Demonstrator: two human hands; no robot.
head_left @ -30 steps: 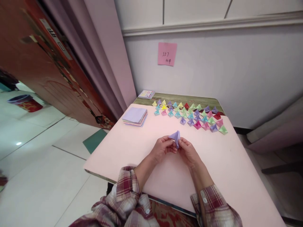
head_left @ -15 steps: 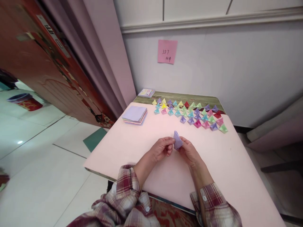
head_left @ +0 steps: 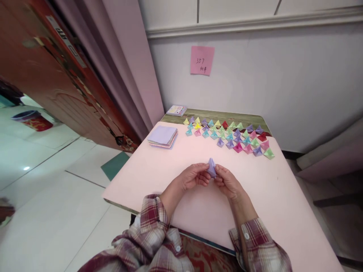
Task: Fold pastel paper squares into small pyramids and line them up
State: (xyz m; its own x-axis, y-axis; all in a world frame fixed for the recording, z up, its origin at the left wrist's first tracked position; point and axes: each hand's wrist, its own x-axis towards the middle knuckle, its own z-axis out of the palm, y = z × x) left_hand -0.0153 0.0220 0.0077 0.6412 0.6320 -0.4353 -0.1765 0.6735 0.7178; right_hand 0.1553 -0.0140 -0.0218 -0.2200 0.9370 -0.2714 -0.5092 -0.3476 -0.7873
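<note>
A small piece of folded purple paper [head_left: 211,168] is held upright between my two hands, over the front half of the pink tabletop [head_left: 136,173]. My left hand [head_left: 195,176] pinches its left side with thumb and fingers. On the other side, my right hand [head_left: 227,182] grips the right edge between thumb and fingertips. Beyond the hands, several rows of small folded paper pieces [head_left: 238,147] in many colours stand on the table. A stack of square paper sheets [head_left: 162,136], purple on top, lies at the left.
A printed packet [head_left: 177,110] rests at the table's back left corner. A pink note [head_left: 202,60] with handwriting is stuck to the wall. To the left are a purple curtain [head_left: 136,56], a red door [head_left: 65,75], a bin [head_left: 33,120] and a green sheet [head_left: 114,166] low beside the table.
The purple paper has turned and now shows a ridge facing me. My left fingers have spread around its left side, and my right thumb has shifted onto its right edge.
</note>
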